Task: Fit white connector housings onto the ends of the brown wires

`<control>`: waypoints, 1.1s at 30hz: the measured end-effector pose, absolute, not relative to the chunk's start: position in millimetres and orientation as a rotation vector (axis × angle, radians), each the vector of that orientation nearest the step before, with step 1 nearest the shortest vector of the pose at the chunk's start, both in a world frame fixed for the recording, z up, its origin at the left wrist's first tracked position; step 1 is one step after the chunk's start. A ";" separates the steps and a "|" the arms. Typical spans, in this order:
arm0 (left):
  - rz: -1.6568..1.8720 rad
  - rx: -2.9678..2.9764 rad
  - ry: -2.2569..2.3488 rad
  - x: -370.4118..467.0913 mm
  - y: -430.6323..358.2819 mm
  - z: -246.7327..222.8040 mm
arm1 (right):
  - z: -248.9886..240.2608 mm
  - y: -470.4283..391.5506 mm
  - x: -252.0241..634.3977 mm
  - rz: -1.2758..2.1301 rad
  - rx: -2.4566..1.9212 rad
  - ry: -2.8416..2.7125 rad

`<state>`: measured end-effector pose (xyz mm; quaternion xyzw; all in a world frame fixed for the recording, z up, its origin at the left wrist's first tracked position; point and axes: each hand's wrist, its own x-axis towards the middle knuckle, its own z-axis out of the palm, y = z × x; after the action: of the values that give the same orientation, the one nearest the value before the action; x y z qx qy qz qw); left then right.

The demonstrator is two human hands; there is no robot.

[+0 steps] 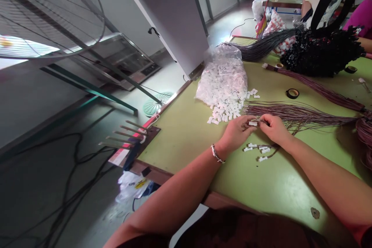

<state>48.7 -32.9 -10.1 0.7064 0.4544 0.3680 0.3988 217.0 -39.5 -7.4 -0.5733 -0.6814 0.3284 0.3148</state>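
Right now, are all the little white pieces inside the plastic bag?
No, many white pieces lie loose on the green table beside the plastic bag, and the left hand has another at its fingertips.

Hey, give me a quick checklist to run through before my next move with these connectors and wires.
1. Left hand holding a white connector: ok.
2. Right hand close beside it, fingertips pinched together: ok.
3. Wire fully seated in that connector: cannot tell, too small.
4. Loose connectors nearby: ok, spilled out below the plastic bag.
5. Wire bundle nearby: ok, just beyond the right hand.
6. Wires with connectors on apart from the loose pile: ok.
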 end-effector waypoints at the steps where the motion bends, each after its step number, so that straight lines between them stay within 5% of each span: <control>1: 0.936 1.869 1.168 47.9 -32.9 -10.5 | -7.7 -39.7 216.8 0.865 -1.517 -1.799; 15: 0.721 1.222 0.946 41.0 -19.1 -8.9 | -4.9 -41.3 223.0 1.057 -1.403 -1.799; 33: 0.800 1.259 1.068 56.3 -31.8 -11.2 | -10.5 -42.9 214.7 0.697 -1.485 -1.920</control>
<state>56.3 -31.8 -11.2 0.5450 0.4622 0.3464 0.6078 214.7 -42.9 -10.5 -0.5603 -0.7245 0.2629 0.3033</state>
